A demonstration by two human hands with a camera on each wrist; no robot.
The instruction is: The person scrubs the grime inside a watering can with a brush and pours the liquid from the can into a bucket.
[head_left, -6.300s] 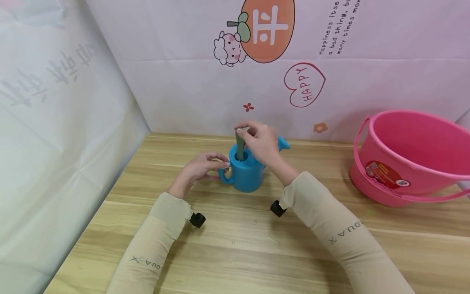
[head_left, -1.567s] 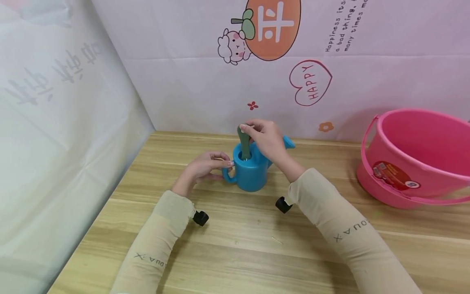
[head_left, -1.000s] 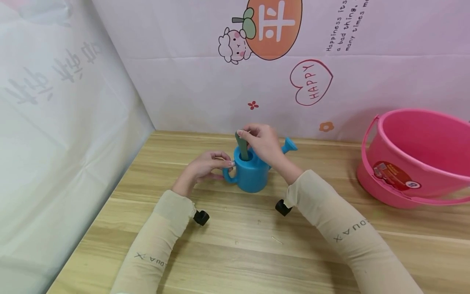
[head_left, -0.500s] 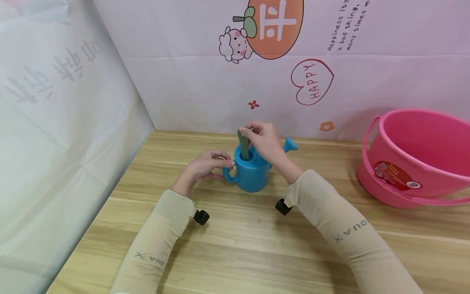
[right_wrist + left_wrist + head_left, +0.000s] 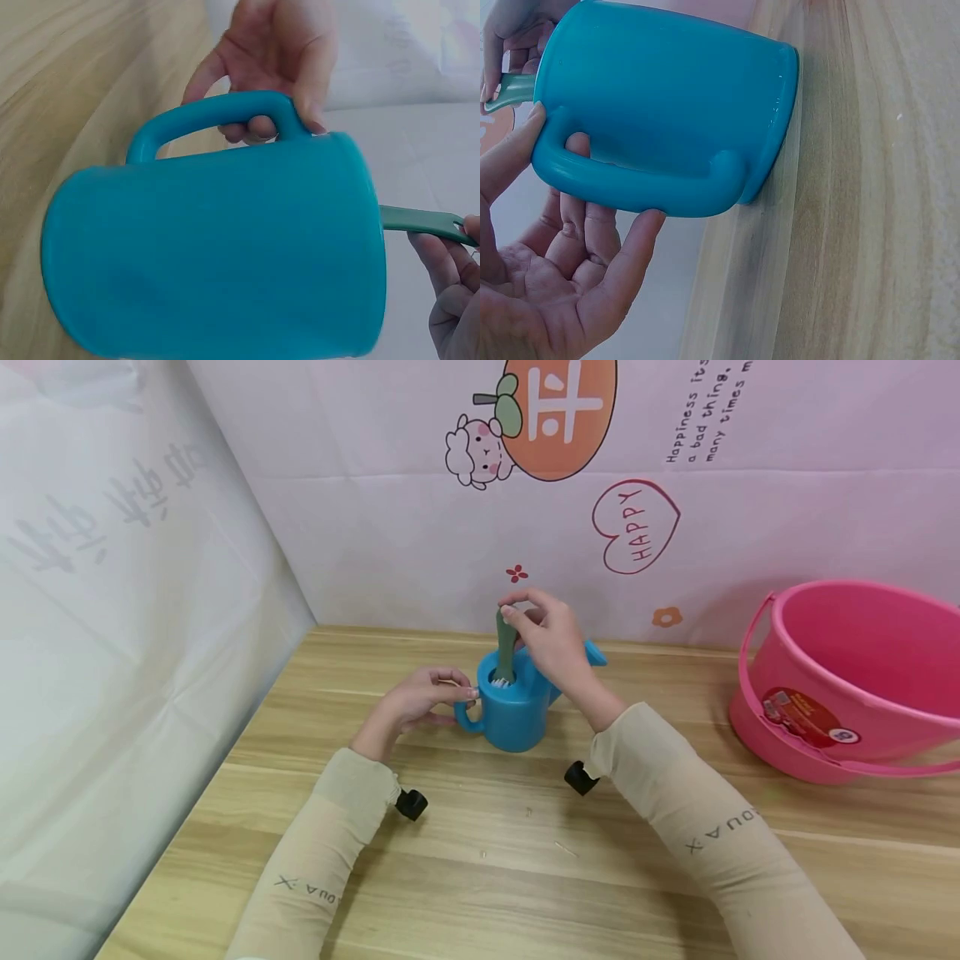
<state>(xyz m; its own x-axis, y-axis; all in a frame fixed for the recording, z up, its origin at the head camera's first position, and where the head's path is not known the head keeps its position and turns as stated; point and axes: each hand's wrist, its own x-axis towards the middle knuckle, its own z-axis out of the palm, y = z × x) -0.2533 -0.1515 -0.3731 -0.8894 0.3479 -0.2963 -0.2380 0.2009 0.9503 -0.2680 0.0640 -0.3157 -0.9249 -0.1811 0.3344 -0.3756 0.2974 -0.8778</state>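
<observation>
A blue watering can [image 5: 514, 718] stands upright on the wooden table, its spout pointing right. My left hand [image 5: 420, 700] holds its handle [image 5: 630, 184], the thumb on the top end and fingertips reaching through the loop. My right hand [image 5: 551, 635] pinches the upper end of a green brush handle [image 5: 506, 647] between thumb and fingers. This brush stands nearly upright in the can's top opening, with white bristles [image 5: 501, 682] showing at the hole; its lower end is hidden inside. In the right wrist view the green handle [image 5: 420, 219] sticks out of the can's top.
A pink bucket [image 5: 825, 752] with a lowered handle stands on the table at the right. Behind the can rises a printed cloth wall [image 5: 390, 552]; another white cloth [image 5: 150, 652] hangs at the left. Tiny bits [image 5: 566, 849] lie on the table [image 5: 480, 902] in front.
My right hand has moved the brush up and down in the can; now it is higher, and the bristles show at the opening. My left hand has stayed at the handle.
</observation>
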